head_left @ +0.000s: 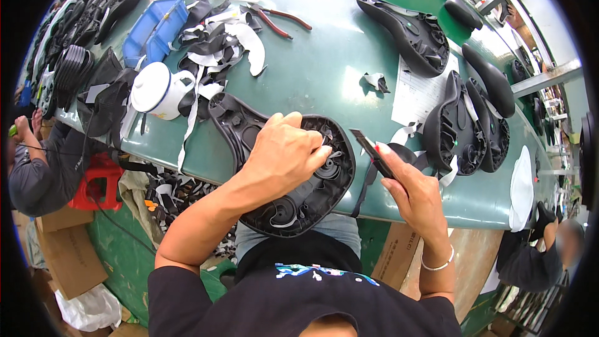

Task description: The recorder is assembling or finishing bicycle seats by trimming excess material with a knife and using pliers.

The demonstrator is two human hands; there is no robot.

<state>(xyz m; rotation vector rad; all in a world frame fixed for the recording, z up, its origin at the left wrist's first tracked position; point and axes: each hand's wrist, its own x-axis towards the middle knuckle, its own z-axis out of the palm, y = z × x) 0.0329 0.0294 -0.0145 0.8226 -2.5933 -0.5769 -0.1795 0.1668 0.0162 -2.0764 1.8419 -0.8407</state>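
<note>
A black bicycle saddle (pixel 306 203) rests underside up at the table's near edge, against my lap, its narrow nose pointing to the far left. My left hand (pixel 287 150) lies across its hollow underside with the fingers curled in and the thumb pressed forward, gripping the saddle; the fingertips are partly hidden. To the right of the saddle, my right hand (pixel 409 190) holds a utility knife (pixel 372 153) with its blade angled up to the left, apart from the saddle. Beyond the knife, more upturned saddles (pixel 458 128) and scraps lie on the table.
The green table (pixel 312 75) carries black and white trimmings (pixel 212 43), red-handled pliers (pixel 277 22), a blue bin (pixel 153 28) and a white enamel mug (pixel 153 90). Another saddle (pixel 409 34) sits on paper at the far right. Co-workers (pixel 47 168) sit left and right; cardboard boxes (pixel 72 256) stand below.
</note>
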